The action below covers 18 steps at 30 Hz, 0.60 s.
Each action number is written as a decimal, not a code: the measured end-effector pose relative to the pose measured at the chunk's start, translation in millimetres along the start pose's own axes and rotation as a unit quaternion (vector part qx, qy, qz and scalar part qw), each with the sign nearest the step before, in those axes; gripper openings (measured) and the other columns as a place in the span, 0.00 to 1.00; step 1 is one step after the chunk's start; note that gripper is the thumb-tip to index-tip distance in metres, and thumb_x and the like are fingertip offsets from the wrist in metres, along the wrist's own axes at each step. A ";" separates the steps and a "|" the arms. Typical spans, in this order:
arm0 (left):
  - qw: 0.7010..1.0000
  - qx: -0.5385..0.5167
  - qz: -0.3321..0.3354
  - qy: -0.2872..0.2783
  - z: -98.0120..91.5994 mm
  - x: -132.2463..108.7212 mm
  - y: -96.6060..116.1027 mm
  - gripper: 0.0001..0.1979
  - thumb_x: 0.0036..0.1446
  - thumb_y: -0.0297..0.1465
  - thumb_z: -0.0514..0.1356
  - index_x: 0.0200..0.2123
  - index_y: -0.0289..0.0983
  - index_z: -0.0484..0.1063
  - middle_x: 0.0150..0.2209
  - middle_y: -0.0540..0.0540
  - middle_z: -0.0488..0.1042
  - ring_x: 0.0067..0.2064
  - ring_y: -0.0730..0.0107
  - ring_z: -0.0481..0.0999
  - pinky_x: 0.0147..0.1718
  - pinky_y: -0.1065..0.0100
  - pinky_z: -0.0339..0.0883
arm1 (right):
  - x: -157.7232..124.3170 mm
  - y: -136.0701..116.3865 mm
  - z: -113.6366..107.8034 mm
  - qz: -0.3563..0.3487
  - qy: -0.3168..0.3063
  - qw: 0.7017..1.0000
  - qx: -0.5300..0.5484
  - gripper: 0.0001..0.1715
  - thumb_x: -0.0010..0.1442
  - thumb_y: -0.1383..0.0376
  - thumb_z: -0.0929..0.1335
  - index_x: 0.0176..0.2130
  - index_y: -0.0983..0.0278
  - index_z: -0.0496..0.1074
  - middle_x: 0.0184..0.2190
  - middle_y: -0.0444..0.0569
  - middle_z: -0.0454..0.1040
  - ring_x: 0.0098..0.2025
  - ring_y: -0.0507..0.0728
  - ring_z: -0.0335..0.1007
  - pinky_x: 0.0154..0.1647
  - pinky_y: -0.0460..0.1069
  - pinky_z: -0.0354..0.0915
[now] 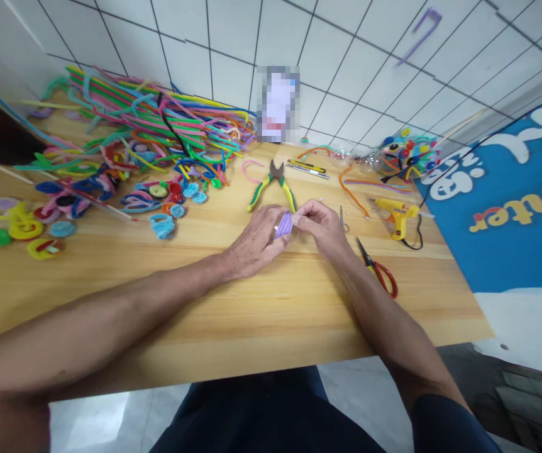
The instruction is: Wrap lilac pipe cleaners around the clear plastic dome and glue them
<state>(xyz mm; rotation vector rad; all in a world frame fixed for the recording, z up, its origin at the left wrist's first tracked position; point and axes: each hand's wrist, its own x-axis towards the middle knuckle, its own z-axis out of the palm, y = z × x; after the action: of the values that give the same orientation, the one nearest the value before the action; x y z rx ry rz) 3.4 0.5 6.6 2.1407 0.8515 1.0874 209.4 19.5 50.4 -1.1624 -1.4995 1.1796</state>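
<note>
The wood-grained surface [158, 321] is partly hidden by the forearms [124, 308]. Left of the fingers [275, 250], fuzzy stems [139, 116] tangle too densely to count. The left hand [253, 243] and right hand [324, 226] meet, fingers pinched closed. Just beyond lies one splayed pair of pliers [276, 173]; rightward, one yellow glue gun [397, 216] and one pair of red-handled scissors [369, 261]. Both hands' fingers grip one ribbed purple piece [284, 225], partly covered.

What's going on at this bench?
A person is working a small ribbed purple piece between both hands, left hand and right hand, over the wooden table. Pliers lie open just beyond. Scissors and a yellow glue gun lie to the right.
</note>
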 end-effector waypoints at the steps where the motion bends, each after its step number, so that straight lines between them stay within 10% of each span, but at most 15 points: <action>1: 1.000 -0.002 -0.002 -0.002 -0.6 0.3 0.7 0.23 0.72 0.37 0.55 0.66 0.37 0.65 0.63 0.34 0.74 0.65 0.49 0.73 0.68 0.44 0.69 | 0.1 0.0 0.1 0.001 -0.001 1.000 0.002 0.19 0.51 0.54 0.81 0.30 0.59 0.73 0.27 0.40 0.73 0.31 0.53 0.68 0.38 0.50 0.70; 18: 1.000 -0.022 -0.008 0.002 -3.5 -1.4 3.0 0.22 0.74 0.38 0.56 0.66 0.38 0.64 0.62 0.35 0.74 0.64 0.51 0.74 0.67 0.48 0.72 | -0.9 -3.4 1.3 -0.005 -0.014 1.000 0.006 0.22 0.52 0.51 0.82 0.34 0.58 0.74 0.30 0.41 0.75 0.33 0.54 0.71 0.40 0.50 0.72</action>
<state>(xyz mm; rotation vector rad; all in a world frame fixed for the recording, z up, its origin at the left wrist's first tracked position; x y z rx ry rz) 0.6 -1.7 9.8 2.0927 0.8388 1.0930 207.7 18.0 53.4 -1.1319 -1.5159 1.2011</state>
